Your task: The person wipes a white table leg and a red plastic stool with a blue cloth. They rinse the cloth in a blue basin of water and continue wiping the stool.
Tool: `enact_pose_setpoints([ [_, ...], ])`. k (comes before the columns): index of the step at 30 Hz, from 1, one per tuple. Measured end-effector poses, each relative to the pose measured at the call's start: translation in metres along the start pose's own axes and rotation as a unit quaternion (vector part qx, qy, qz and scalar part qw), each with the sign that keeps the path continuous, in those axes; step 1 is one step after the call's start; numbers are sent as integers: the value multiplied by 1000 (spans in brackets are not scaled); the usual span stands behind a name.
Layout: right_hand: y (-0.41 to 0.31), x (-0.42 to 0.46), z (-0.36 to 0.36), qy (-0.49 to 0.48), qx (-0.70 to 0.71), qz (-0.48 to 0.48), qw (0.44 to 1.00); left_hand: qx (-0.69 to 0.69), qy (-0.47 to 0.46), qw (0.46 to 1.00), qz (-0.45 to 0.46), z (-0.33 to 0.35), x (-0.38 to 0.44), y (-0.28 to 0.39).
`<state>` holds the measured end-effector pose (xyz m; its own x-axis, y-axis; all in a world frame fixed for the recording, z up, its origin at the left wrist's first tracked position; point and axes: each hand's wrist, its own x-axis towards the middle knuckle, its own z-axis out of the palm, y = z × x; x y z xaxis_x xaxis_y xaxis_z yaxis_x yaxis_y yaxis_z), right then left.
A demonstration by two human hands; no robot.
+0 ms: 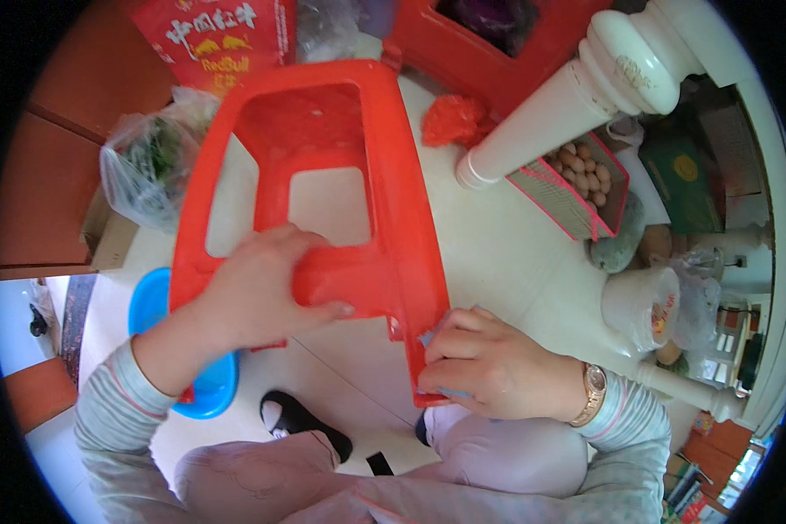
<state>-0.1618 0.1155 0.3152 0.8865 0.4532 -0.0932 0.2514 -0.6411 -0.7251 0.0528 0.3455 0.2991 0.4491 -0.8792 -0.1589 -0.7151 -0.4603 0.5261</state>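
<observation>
A red plastic stool [409,177] lies tipped on the floor before me, its openings showing the pale tiles behind. My left hand [255,288] grips the plastic edge between two openings, thumb and fingers on either side. At the end of a leg, low on the stool's right side, my right hand [481,363] clasps a blue cloth [455,393] and presses it against the red plastic. Most of the cloth is hidden under the fingers. A blue plastic basin [216,386] stands partly behind the stool and my left forearm.
A clear bag of greens [150,157] and a red printed bag [229,39] lie beyond, at left. Another red stool [498,78], a red plastic bag [452,120], a white table leg [537,111], a box of eggs [563,203] and a white bucket [635,308] are at right.
</observation>
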Motion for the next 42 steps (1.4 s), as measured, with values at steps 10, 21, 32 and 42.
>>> enact_pose_setpoints([
  [10,-31,-3,-49,127,43,-42,990,-128,69,982,-121,3,1,28],
  [21,-71,98,-69,31,-28,-156,987,-559,197,805,-24,55,-29,-61],
  [32,-84,177,4,-109,-194,-166,961,-641,210,703,-224,73,-25,-74],
  [42,-89,210,57,-207,-227,-209,928,-646,206,705,-211,72,-32,-96],
])
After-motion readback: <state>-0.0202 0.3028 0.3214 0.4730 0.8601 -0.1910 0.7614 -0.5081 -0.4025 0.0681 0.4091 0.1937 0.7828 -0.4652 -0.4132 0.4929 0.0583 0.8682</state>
